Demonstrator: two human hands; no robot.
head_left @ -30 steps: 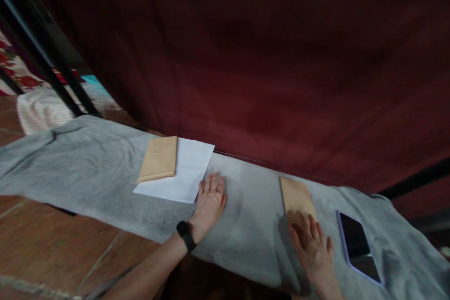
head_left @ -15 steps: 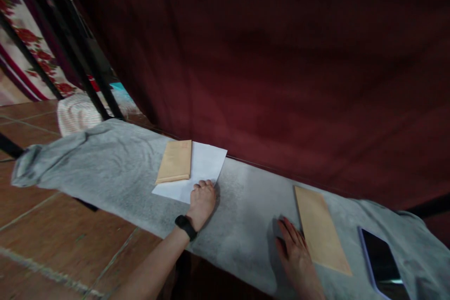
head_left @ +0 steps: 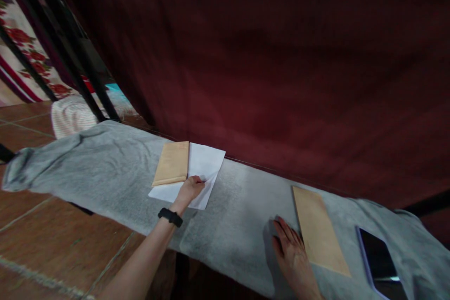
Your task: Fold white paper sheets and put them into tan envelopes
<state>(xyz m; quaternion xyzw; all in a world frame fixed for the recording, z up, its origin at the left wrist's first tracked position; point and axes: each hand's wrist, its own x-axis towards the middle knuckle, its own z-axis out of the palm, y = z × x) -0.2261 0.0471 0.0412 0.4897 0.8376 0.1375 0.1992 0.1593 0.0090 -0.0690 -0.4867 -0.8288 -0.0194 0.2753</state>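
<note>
My left hand (head_left: 190, 189), with a black band on the wrist, rests on a white sheet of paper (head_left: 204, 165) and its fingers are pinched on the sheet's near edge. A tan envelope (head_left: 171, 162) lies on the left part of that sheet, touching my fingertips. My right hand (head_left: 291, 256) lies flat with fingers stretched out on the grey cloth (head_left: 105, 168), just left of a second tan envelope (head_left: 318, 230).
A dark phone (head_left: 380, 257) lies face up on the cloth at the right. A dark red curtain (head_left: 281, 65) hangs close behind the bench. Black metal bars (head_left: 70, 56) stand at the left, with tiled floor (head_left: 42, 243) below.
My left hand went from lying flat beside the white sheet to sitting on it with fingers curled on its edge. My right hand slid off the tan envelope to its left side.
</note>
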